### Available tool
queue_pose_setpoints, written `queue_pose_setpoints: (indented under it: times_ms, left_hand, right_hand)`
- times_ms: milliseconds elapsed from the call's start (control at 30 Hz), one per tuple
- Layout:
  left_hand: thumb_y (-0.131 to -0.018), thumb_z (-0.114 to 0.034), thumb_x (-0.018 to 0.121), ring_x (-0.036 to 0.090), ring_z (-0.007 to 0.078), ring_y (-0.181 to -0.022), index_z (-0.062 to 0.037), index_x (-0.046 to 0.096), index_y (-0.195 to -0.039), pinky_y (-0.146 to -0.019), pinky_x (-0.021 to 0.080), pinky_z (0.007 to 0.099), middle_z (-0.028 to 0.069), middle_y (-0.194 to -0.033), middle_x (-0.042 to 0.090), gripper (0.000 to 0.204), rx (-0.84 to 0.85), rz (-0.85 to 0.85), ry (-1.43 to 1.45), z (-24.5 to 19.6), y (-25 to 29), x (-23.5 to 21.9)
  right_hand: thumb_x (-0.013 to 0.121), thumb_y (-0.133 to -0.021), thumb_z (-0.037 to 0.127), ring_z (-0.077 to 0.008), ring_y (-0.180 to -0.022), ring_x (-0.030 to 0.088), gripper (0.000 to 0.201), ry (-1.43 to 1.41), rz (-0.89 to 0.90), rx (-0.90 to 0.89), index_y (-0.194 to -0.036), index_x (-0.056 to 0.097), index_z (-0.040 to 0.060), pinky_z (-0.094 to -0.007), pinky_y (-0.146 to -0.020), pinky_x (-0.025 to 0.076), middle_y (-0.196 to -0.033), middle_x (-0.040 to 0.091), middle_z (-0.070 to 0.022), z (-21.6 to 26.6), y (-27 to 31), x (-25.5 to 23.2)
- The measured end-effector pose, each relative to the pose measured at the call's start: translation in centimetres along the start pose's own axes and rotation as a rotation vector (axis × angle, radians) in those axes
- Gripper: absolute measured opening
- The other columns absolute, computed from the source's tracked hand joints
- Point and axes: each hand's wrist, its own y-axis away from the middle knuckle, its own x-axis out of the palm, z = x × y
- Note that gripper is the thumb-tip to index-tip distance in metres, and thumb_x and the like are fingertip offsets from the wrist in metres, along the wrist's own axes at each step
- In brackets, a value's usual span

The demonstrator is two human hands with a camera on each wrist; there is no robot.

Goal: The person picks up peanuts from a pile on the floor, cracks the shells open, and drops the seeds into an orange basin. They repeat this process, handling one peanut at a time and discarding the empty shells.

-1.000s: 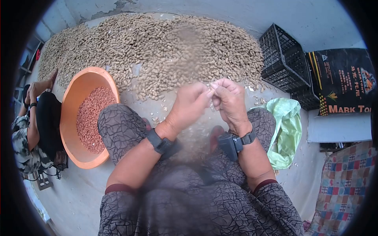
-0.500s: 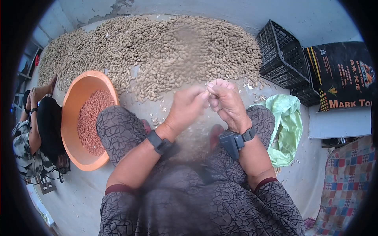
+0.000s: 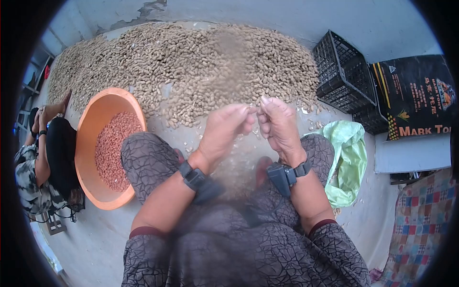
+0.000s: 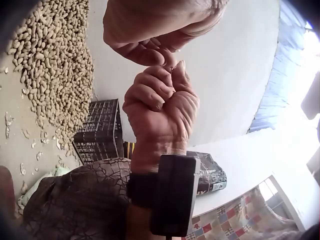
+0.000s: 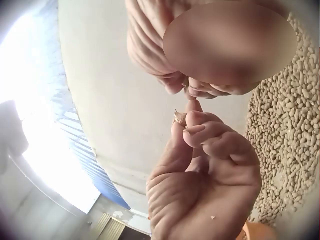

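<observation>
Between thumb and fingers, the left hand [image 3: 217, 136] pinches a pale piece of peanut shell [image 5: 180, 118], clearest in the right wrist view. A shell crumb [image 5: 213, 217] lies on its palm. Beside it, in the head view, the right hand [image 3: 281, 128] has its fingers curled and its thumb up; a small brownish piece [image 5: 186, 86] shows at its fingertips in the right wrist view. The fingertips of both hands are very close together. Beyond them lies a wide heap of unshelled peanuts [image 3: 191, 71].
An orange basin [image 3: 85, 158] with reddish kernels [image 3: 113, 153] stands at the left, near another seated person [image 3: 43, 162]. At the right are a green plastic bag [image 3: 351, 167], black crates [image 3: 344, 71], a black printed sack [image 3: 416, 95] and a checked cloth [image 3: 420, 215].
The left hand has turned, its curled fingers now showing below the thumb, and looks less blurred. The two hands' fingertips have drawn slightly apart. The head view has shifted a little.
</observation>
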Motion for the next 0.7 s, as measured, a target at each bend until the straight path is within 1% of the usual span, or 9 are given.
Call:
queue_pose_setpoints:
  times_ms: [67,100,167,267,367,467,600,667,700]
  left_hand:
    - [-0.092,-0.016,0.054,0.054,0.007,-0.069,0.0014,0.061,-0.105,-0.066,0.045,0.0198,0.0015,-0.083,0.062,0.023,-0.031,-0.122,0.034,0.5,-0.2,-0.6]
    - [-0.092,-0.016,0.054,0.054,0.007,-0.069,0.0014,0.061,-0.105,-0.066,0.045,0.0198,0.0015,-0.083,0.062,0.023,-0.029,-0.123,0.034,0.5,-0.3,-0.6]
    - [-0.091,-0.013,0.055,0.054,0.007,-0.07,0.0016,0.061,-0.105,-0.068,0.045,0.0202,0.0014,-0.084,0.062,0.021,-0.015,-0.128,0.053,0.5,-0.3,-0.7]
    - [-0.091,-0.016,0.055,0.054,0.0071,-0.072,0.001,0.062,-0.101,-0.069,0.045,0.0206,0.0011,-0.083,0.062,0.021,-0.027,-0.125,0.027,0.6,-0.3,-0.9]
    - [-0.091,-0.02,0.055,0.054,0.0073,-0.073,0.0001,0.062,-0.098,-0.069,0.044,0.021,0.0005,-0.082,0.061,0.022,-0.025,-0.067,0.016,0.6,-0.4,-1.4]
    - [-0.092,-0.023,0.054,0.054,0.0075,-0.072,-0.0011,0.062,-0.094,-0.068,0.044,0.0215,0.0003,-0.08,0.06,0.024,-0.04,-0.068,0.012,0.5,-0.6,-1.5]
    - [-0.092,-0.024,0.054,0.053,0.0068,-0.067,-0.0027,0.062,-0.091,-0.064,0.043,0.0207,-0.0002,-0.076,0.06,0.022,-0.065,-0.08,-0.061,-0.3,-0.8,-1.1]
    - [-0.091,-0.024,0.056,0.051,0.0061,-0.062,-0.0046,0.061,-0.087,-0.06,0.042,0.0196,-0.0009,-0.072,0.059,0.021,-0.025,-0.127,-0.26,-0.3,-0.9,-0.9]
    - [-0.091,-0.024,0.056,0.051,0.0061,-0.062,-0.0046,0.061,-0.087,-0.06,0.042,0.0196,-0.0009,-0.072,0.059,0.021,-0.025,-0.127,-0.26,-0.3,-0.9,-0.8]
  right_hand:
    - [0.059,-0.085,0.011,-0.0062,-0.057,0.054,0.011,0.463,-0.123,-0.27,-0.086,0.06,0.0004,-0.0187,-0.045,0.04,-0.074,0.06,-0.0044,0.3,0.5,0.9]
    - [0.059,-0.085,0.011,-0.0062,-0.057,0.054,0.011,0.464,-0.12,-0.27,-0.086,0.06,0.0004,-0.0187,-0.045,0.04,-0.074,0.06,-0.0044,0.1,0.6,1.1]
    - [0.064,-0.08,0.002,-0.0063,-0.064,0.057,0.008,0.43,-0.064,-0.4,-0.087,0.063,-0.001,-0.0189,-0.053,0.045,-0.077,0.062,-0.0039,-0.6,0.4,1.7]
    - [0.064,-0.077,-0.003,-0.0079,-0.069,0.059,0.006,0.496,-0.088,-0.481,-0.083,0.063,-0.0018,-0.0216,-0.06,0.047,-0.077,0.063,-0.0046,-1.3,-0.1,1.7]
    - [0.064,-0.081,0.002,-0.0047,-0.07,0.057,0.01,0.624,-0.059,-0.581,-0.09,0.062,-0.0029,-0.0185,-0.062,0.047,-0.079,0.063,-0.0017,-1.4,-0.1,1.3]
    - [0.06,-0.077,-0.005,-0.0104,-0.07,0.059,0.007,0.603,-0.088,-0.617,-0.083,0.062,-0.0031,-0.0244,-0.06,0.047,-0.075,0.063,-0.0067,-1.7,-0.4,1.4]
    - [0.058,-0.076,-0.005,-0.0114,-0.067,0.059,0.006,0.769,-0.109,-0.712,-0.081,0.062,-0.0032,-0.0247,-0.059,0.047,-0.073,0.062,-0.0075,-1.5,-0.1,1.5]
    - [0.057,-0.075,-0.004,-0.0126,-0.064,0.059,0.006,0.838,-0.118,-0.751,-0.079,0.061,-0.0026,-0.0258,-0.057,0.046,-0.071,0.062,-0.0077,-1.9,-0.3,1.3]
    - [0.057,-0.075,-0.004,-0.0126,-0.064,0.059,0.006,0.838,-0.118,-0.751,-0.079,0.061,-0.0026,-0.0258,-0.057,0.046,-0.071,0.062,-0.0077,-2.0,-0.2,1.4]
